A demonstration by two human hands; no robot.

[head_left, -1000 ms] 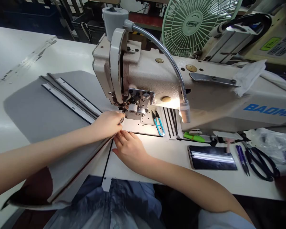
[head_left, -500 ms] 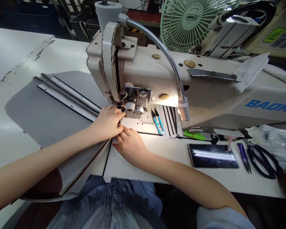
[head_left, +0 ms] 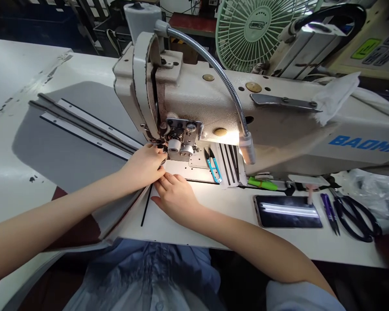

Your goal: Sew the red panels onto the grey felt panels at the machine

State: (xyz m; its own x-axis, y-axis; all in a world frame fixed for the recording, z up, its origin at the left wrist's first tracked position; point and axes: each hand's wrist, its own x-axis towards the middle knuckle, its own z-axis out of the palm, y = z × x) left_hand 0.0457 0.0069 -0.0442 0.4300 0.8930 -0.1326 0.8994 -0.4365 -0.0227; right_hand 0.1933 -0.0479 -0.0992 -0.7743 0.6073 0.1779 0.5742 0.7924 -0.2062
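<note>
My left hand (head_left: 143, 165) is closed on the edge of a grey fabric panel (head_left: 74, 160), right beside the presser foot of the sewing machine (head_left: 181, 99). Its fingertips are partly hidden under the machine head. Against its thumb sits my right hand (head_left: 175, 198), fingers together, at the top of a thin black strip (head_left: 145, 209); the fingertips' hold on it is partly hidden. The strip's loose end lies toward the table's front edge. White strips with black edging (head_left: 84, 134) lie on the panel at the left, and its dark red part (head_left: 78, 233) folds near my lap.
Blue thread snips (head_left: 214, 166) and several black strips (head_left: 229, 164) lie right of the needle area. Farther right are a green-handled tool (head_left: 262, 183), a phone (head_left: 288, 211), purple snips (head_left: 330, 214) and black scissors (head_left: 356, 218). A lamp (head_left: 247, 149) hangs low; a fan (head_left: 256, 32) stands behind.
The fabric panel and its strips have shifted and turned slightly at the left. The black strip's loose end has drawn up from the table edge toward my hands. Both hands stay beside the needle area.
</note>
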